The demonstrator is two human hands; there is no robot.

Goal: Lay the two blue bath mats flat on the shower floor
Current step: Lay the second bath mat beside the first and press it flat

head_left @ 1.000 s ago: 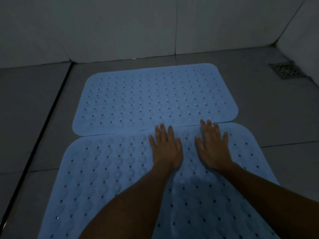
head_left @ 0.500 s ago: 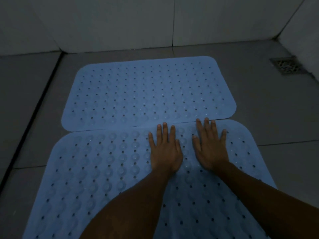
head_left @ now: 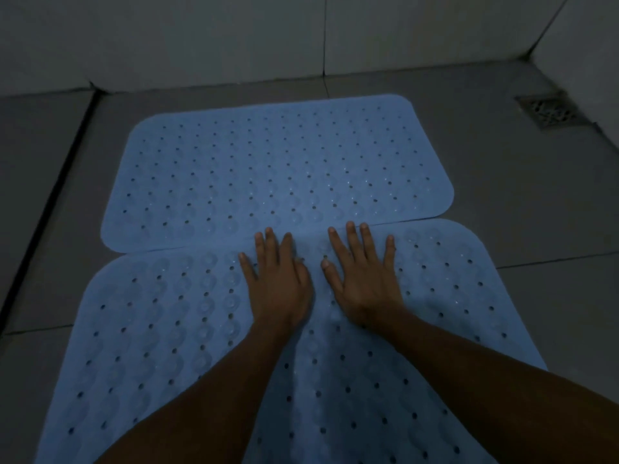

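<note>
In the head view, both hands are lying spread wide and flat, palms down, on the near mat (head_left: pixel 167 329), holding nothing. The left hand (head_left: pixel 279 283) and the right hand (head_left: pixel 363 286) are sitting side by side near that mat's far edge, fingertips just reaching the seam where it is meeting the far mat (head_left: pixel 278 175). The far mat is lying flat on the shower floor (head_left: pixel 522 202), close to the wall (head_left: pixel 201 35), with the drain (head_left: pixel 549 110) off to the right.

Compared with a second ago, the hands are resting slightly farther forward, toward the seam, and the view is sitting a little closer over the mats; the mats themselves are looking unmoved. That suggests the person is pressing the near mat down so it grips the tiles. Both mats are appearing flat already, so the task is looking nearly finished.
</note>
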